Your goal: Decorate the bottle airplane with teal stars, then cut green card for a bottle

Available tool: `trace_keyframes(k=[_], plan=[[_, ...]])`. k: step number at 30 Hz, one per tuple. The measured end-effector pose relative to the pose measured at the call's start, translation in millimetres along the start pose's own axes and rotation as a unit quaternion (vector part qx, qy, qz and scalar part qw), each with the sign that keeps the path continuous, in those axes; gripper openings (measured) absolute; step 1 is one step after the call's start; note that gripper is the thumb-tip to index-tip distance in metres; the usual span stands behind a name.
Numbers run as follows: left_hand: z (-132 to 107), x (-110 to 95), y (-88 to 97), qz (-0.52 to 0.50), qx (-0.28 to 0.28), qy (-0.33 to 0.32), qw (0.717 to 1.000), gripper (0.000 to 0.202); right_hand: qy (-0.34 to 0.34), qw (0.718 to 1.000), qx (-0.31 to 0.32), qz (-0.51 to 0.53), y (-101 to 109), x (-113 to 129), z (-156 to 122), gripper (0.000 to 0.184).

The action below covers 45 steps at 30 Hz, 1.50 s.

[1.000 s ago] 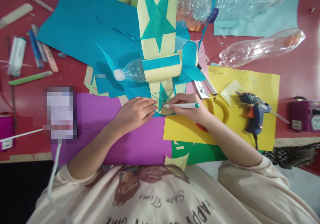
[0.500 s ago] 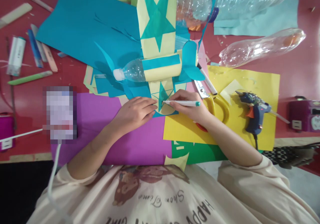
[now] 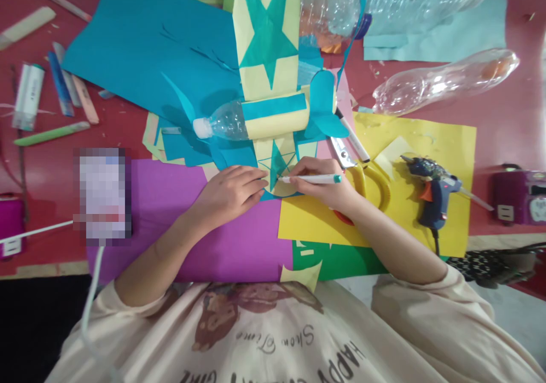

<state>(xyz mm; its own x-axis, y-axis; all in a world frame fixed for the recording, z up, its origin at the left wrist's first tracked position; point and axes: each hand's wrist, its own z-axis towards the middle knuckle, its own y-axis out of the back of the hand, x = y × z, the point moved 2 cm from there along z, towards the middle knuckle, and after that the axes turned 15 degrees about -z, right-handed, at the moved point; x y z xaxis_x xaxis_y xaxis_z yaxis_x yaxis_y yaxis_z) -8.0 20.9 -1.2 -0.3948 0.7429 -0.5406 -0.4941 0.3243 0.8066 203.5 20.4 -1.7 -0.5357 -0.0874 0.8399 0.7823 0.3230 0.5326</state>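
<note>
Holding marker (image 3: pixel 318 179), shirt (image 3: pixel 277 332) lettered "HAPPY"

White marker (image 3: pixel 318 179) at part-green star (image 3: pixel 277 163)

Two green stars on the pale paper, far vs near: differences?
Fill: the far star is solid green; the near star is only partly coloured, with bare outlined points.
Size: the far star looks larger in view than the near star.
Contact: the marker tip is at the near star; no hand is at the far star.
Shared: both are green on pale paper.
</note>
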Motion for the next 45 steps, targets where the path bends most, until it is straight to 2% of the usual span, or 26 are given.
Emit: trace_keyframes(k=[4, 8, 16, 21, 25, 30, 40, 45], plan=[[-0.3, -0.4, -0.2, -0.009, 0.009, 0.011, 1.0, 0.03, -0.004, 1.0, -0.023, -0.015, 0.4, -1.8, 0.4, 0.016], [-0.5, 0.1, -0.6, -0.014, 0.02, 0.02, 0.999, 0.031, -0.001, 1.0, -0.017, -0.021, 0.1, -1.2, 0.0, 0.015], [0.2, -0.3, -0.7, -0.006, -0.003, -0.006, 1.0, 0.03, -0.007, 1.0, 0.007, 0.014, -0.8, 0.3, 0.0, 0.013], [-0.5, 0.5, -0.9, -0.005, 0.017, 0.014, 1.0, 0.031, -0.025, 0.999, -0.023, 0.004, 0.7, -1.3, 1.0, 0.015], [-0.7, 0.3, -0.8, -0.007, 0.022, 0.02, 1.0, 0.031, -0.02, 0.999, -0.025, 0.003, 0.9, -1.0, 1.1, 0.015], [-0.5, 0.2, -0.4, -0.012, 0.011, 0.009, 1.0, 0.031, -0.014, 1.0, -0.002, -0.006, 0.4, -0.4, 0.5, 0.016], [-1.0, 1.3, -1.3, -0.014, 0.019, 0.02, 1.0, 0.03, -0.006, 1.0, -0.014, -0.003, 1.2, -0.4, 0.5, 0.015], [-0.4, 0.6, -0.5, -0.007, 0.003, 0.0, 1.0, 0.029, -0.01, 1.0, -0.017, -0.007, 1.5, -0.1, 0.3, 0.015]])
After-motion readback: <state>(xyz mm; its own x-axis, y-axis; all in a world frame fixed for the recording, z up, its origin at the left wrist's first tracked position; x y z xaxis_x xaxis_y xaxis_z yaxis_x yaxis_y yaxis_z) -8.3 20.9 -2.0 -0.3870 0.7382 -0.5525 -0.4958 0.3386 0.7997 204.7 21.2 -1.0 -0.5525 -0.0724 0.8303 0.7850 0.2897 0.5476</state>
